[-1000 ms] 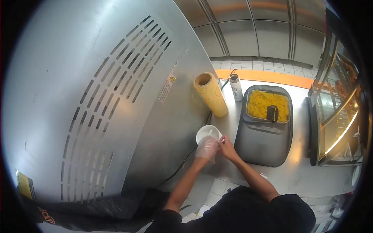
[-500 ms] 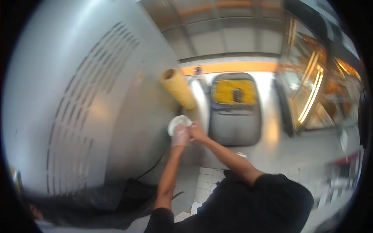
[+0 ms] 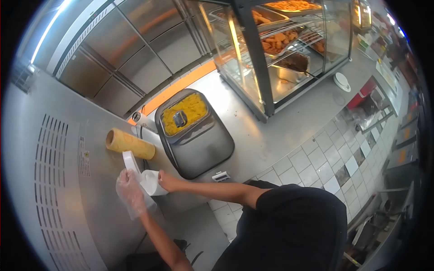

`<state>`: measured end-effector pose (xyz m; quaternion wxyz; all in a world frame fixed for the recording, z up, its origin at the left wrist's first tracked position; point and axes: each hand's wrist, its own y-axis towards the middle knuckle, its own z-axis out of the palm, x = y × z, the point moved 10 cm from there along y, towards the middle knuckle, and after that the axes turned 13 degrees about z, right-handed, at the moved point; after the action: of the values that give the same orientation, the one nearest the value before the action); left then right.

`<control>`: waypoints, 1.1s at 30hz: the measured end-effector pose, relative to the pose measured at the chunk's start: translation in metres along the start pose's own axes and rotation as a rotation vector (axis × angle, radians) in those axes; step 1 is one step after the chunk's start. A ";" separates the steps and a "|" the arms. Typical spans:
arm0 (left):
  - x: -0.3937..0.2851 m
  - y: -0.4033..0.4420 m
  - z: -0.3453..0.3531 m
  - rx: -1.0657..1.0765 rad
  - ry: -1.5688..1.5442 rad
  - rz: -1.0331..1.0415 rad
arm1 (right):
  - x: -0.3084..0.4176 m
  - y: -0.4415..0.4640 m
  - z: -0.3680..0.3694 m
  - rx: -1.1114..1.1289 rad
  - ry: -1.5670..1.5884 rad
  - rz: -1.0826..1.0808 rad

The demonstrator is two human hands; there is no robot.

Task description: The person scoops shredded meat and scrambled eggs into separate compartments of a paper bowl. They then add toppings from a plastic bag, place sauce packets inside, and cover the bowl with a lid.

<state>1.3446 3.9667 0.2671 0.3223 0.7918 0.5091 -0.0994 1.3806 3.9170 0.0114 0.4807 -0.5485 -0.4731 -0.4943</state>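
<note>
My left hand (image 3: 130, 189), in a clear plastic glove, has its fingers closed round the lower end of a white spoon-like utensil (image 3: 131, 162). Just right of it, my right hand (image 3: 168, 181) is bare and grips the rim of a white bowl (image 3: 151, 183), which is tilted. Behind both hands a yellow roll of film (image 3: 131, 143) leans on its side. Further right is a dark grey lidded pan (image 3: 201, 151), with yellow food (image 3: 185, 113) showing under its clear part and a black handle (image 3: 180, 119) on top.
A white bottle (image 3: 143, 122) stands behind the roll. A glass display case (image 3: 266, 67) with trays of fried food is at the back right. A small white device (image 3: 220, 176) lies at the counter's front edge. A vented metal cabinet (image 3: 68, 167) rises at the left.
The view has swung right, bringing more of the display case and floor in. My hands have moved apart; the white utensil now stands up from my left hand, and my right hand holds the bowl.
</note>
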 end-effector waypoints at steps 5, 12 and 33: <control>-0.142 -0.060 0.045 -0.161 0.121 0.688 | 0.123 -0.135 -0.216 -0.176 -0.190 -0.114; -0.330 -0.189 0.314 0.409 -0.405 1.137 | 0.172 -0.280 -0.620 -1.408 -0.964 0.080; -0.500 -0.108 0.474 0.314 -0.647 0.526 | 0.094 -0.172 -0.789 -0.650 -1.702 0.053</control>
<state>1.1006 3.3356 0.0999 0.3552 0.8619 0.1422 -0.3329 1.1466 3.1520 0.1539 -0.1977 -0.8471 -0.4928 -0.0203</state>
